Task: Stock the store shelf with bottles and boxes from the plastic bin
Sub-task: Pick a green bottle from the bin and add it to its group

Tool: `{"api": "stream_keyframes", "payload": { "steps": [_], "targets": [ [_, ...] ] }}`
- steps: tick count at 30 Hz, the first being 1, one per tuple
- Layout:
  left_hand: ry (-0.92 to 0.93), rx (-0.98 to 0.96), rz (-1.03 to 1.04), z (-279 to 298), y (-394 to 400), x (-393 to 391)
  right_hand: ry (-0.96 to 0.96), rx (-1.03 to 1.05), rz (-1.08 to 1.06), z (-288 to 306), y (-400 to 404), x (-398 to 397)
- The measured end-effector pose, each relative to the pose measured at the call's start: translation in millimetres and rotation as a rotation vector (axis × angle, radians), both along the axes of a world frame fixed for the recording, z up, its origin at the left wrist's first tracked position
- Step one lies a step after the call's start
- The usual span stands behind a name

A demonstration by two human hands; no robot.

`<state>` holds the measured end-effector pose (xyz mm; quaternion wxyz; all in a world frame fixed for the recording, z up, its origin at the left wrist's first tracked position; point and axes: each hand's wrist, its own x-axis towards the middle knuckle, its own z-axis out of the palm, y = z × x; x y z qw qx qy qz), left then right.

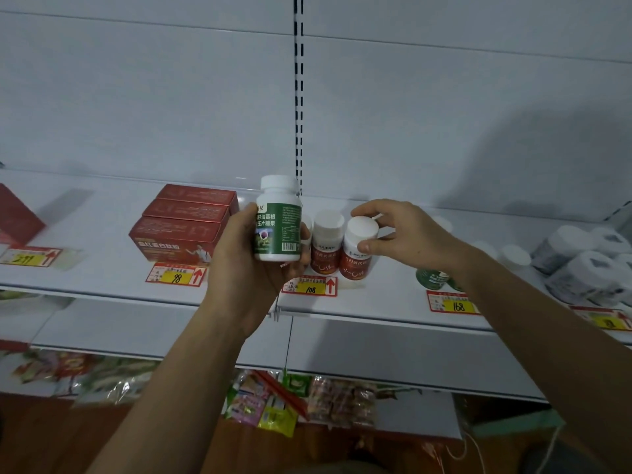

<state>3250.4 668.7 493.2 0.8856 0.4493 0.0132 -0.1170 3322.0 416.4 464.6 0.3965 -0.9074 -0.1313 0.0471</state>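
Left hand point(253, 254) grips smooth green-label bottle point(278, 220) | right hand point(403, 234) pinches round white-capped red bottle point(359, 248)

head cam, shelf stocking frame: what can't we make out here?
- Plastic bin: not in the head view.
- Green-label bottles by the 168 tag: mostly hidden behind the right forearm.
- Right hand on the front red-label bottle: grip or just touch, unclear.
- White tubs: cut off by the right edge, blurred.
- Packets on the lower shelf: blurred, unreadable.
- Green bottle in the left hand: label partly covered by fingers.
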Motion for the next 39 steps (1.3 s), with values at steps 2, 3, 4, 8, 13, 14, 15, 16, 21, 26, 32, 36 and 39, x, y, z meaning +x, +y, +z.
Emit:
{"api": "stream_keyframes", "payload": {
  "steps": [2,3,4,8,13,14,15,16,21,26,32,36,39],
  "targets": [
    [-0.013,0.016,-0.002,-1.2,-1.2,1.2,0.008,-0.001,0.001,0.1,0.1,-0.6],
    [-0.019,0.024,-0.005,-1.6,-2.1,1.7,0.011,-0.001,0.003,-0.1,0.2,-1.0],
    [-0.024,0.031,-0.01,-1.9,-3.0,1.8,0.012,-0.002,0.004,-0.3,0.3,-1.9],
    [-0.028,0.036,-0.034,-3.9,-5.1,2.9,0.011,-0.01,0.014,1.9,-0.5,-6.0],
    [-0.034,0.043,-0.051,-2.3,-8.4,5.7,-0.113,-0.01,0.004,18.4,3.8,-12.5],
    [-0.034,0.046,-0.053,-1.5,-10.3,6.6,-0.153,0.012,-0.012,24.7,7.6,-13.9],
    [-0.029,0.043,-0.05,-0.6,-13.0,7.6,-0.185,0.035,-0.022,32.2,11.6,-15.5],
    [-0.022,0.03,-0.047,0.5,-16.6,8.4,-0.212,0.055,-0.02,40.2,15.3,-17.1],
    [-0.001,0.1,-0.056,4.4,-44.0,11.7,-0.179,0.128,0.067,79.1,18.4,-26.7],
    [-0.1,0.259,-0.115,7.3,-78.4,13.4,-0.133,0.149,0.109,96.5,-10.6,-31.4],
    [-0.244,0.363,-0.19,0.4,-132.6,21.8,-0.137,0.081,0.089,106.8,-68.0,-33.8],
    [-0.286,0.362,-0.203,0.6,-174.5,26.1,-0.09,0.057,0.086,113.3,-110.0,-29.3],
    [-0.33,0.398,-0.195,1.7,-197.8,30.8,-0.105,0.05,0.099,113.7,-136.5,-23.8]
  ]
}}
